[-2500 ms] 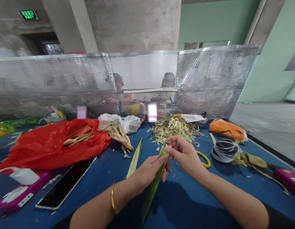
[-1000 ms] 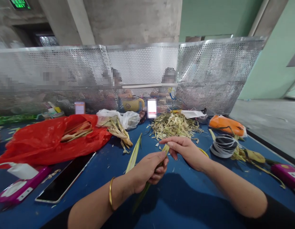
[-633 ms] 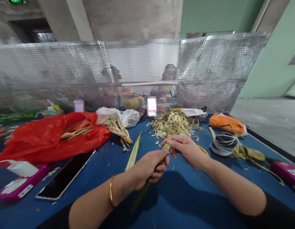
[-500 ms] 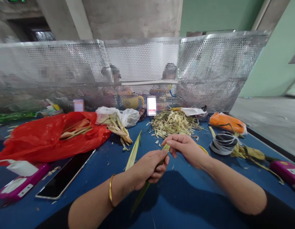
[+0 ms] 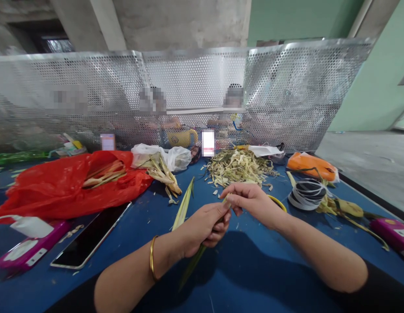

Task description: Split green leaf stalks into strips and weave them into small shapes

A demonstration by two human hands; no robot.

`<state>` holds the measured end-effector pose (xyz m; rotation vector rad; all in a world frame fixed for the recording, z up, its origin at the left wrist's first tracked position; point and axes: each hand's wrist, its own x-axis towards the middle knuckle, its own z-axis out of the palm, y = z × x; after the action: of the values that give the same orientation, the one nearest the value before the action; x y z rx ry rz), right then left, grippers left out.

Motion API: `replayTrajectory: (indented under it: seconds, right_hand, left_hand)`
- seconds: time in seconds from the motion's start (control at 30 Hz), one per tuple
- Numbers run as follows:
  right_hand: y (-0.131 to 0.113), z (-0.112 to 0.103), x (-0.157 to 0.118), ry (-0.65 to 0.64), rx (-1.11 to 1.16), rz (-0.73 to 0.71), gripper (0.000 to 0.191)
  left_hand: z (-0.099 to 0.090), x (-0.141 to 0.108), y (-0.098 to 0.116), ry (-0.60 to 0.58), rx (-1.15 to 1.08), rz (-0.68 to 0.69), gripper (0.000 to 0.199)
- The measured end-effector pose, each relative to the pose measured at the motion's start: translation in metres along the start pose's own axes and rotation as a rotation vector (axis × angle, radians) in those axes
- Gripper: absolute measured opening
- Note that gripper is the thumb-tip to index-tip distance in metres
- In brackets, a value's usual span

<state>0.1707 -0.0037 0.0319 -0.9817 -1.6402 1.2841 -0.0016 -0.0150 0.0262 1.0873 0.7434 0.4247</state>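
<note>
My left hand is closed round a long green leaf, whose narrow end hangs down toward me. At the leaf's upper end, my right hand pinches the tip between thumb and fingers, touching the left thumb. The part inside the left fist is hidden. Just beyond my left wrist lies a pale green leaf strip, flat on the blue table. A heap of shredded leaf scraps sits past my right hand. The rim of a yellow ring shows behind my right wrist.
To the left are a red plastic bag, a phone and a magenta power strip. A spool of white strapping and an orange packet lie right. A perforated metal screen closes the back; people sit behind it.
My right hand has shifted slightly left along the leaf tip, closer to the left thumb. The left hand keeps its hold with little movement.
</note>
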Motion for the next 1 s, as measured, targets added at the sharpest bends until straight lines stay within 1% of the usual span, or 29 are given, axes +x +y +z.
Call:
replayTrajectory:
  seconds: [0.03,0.1,0.17,0.23,0.27,0.33,0.37,0.4,0.47,0.5,0.53,0.57,0.6,0.63,0.67,0.7,0.73,0.77,0.8,0.83,0.87,0.9,1.0]
  right_hand:
    - [-0.001,0.000,0.000,0.006,-0.015,0.000,0.026]
    - [-0.004,-0.002,-0.001,0.067,-0.040,-0.002,0.027]
    - [-0.009,-0.009,0.000,0.172,-0.049,-0.012,0.027]
    - [-0.013,-0.021,0.001,0.294,-0.048,-0.041,0.026]
    - [-0.015,-0.029,0.002,0.357,-0.045,-0.064,0.026]
    - [-0.018,-0.044,0.003,0.487,-0.052,-0.125,0.024]
    - [-0.018,-0.051,0.004,0.558,-0.069,-0.168,0.023]
    - [-0.019,-0.057,0.004,0.632,-0.097,-0.215,0.022]
    - [-0.020,-0.063,0.002,0.777,-0.196,-0.310,0.019]
    - [-0.020,-0.063,0.001,0.837,-0.272,-0.348,0.018]
    - [-0.020,-0.060,-0.002,0.880,-0.368,-0.379,0.018]
    - [-0.019,-0.056,-0.004,0.902,-0.486,-0.408,0.017]
    - [-0.018,-0.049,-0.007,0.898,-0.621,-0.445,0.017]
    - [-0.016,-0.041,-0.010,0.865,-0.767,-0.498,0.017]
    - [-0.013,-0.032,-0.013,0.802,-0.914,-0.576,0.016]
    - [-0.010,-0.022,-0.016,0.692,-1.049,-0.683,0.017]
    - [-0.007,-0.011,-0.019,0.540,-1.174,-0.795,0.019]
    - [-0.003,-0.001,-0.022,0.380,-1.279,-0.930,0.023]
    - [0.000,0.009,-0.024,0.199,-1.369,-1.039,0.024]
    - [0.003,0.017,-0.026,0.072,-1.428,-1.130,0.024]
    - [0.006,0.025,-0.028,-0.015,-1.464,-1.200,0.024]
    - [0.008,0.031,-0.029,-0.072,-1.485,-1.244,0.022]
    - [0.013,0.045,-0.032,-0.131,-1.499,-1.325,0.021]
  left_hand:
    - [0.000,0.000,0.000,-0.010,0.005,-0.001,0.042]
    - [-0.002,0.000,-0.001,-0.033,0.021,0.002,0.040]
    - [-0.007,0.002,0.000,-0.063,0.057,0.024,0.039]
    - [-0.015,0.005,0.001,-0.081,0.107,0.059,0.039]
    - [-0.020,0.007,0.002,-0.071,0.133,0.078,0.038]
    - [-0.029,0.014,0.002,-0.014,0.157,0.108,0.039]
    - [-0.033,0.017,0.002,0.034,0.144,0.123,0.039]
    - [-0.037,0.021,0.002,0.104,0.109,0.138,0.039]
    - [-0.041,0.026,0.000,0.288,-0.010,0.141,0.040]
    - [-0.041,0.028,-0.001,0.372,-0.073,0.133,0.039]
    - [-0.040,0.029,-0.002,0.426,-0.124,0.118,0.038]
    - [-0.038,0.029,-0.003,0.436,-0.162,0.103,0.038]
    - [-0.035,0.028,-0.003,0.399,-0.187,0.091,0.039]
    - [-0.031,0.026,-0.003,0.326,-0.205,0.079,0.042]
    - [-0.027,0.024,-0.003,0.228,-0.234,0.078,0.045]
    - [-0.022,0.022,-0.003,0.142,-0.270,0.078,0.047]
    - [-0.018,0.020,-0.003,0.081,-0.318,0.083,0.046]
    - [-0.016,0.018,-0.002,0.058,-0.359,0.083,0.042]
    - [-0.014,0.017,-0.002,0.072,-0.394,0.086,0.036]
    - [-0.013,0.017,-0.002,0.104,-0.425,0.086,0.030]
    - [-0.014,0.017,-0.002,0.142,-0.458,0.090,0.023]
    - [-0.015,0.018,-0.001,0.180,-0.490,0.096,0.018]
    - [-0.021,0.022,0.001,0.226,-0.552,0.121,0.018]
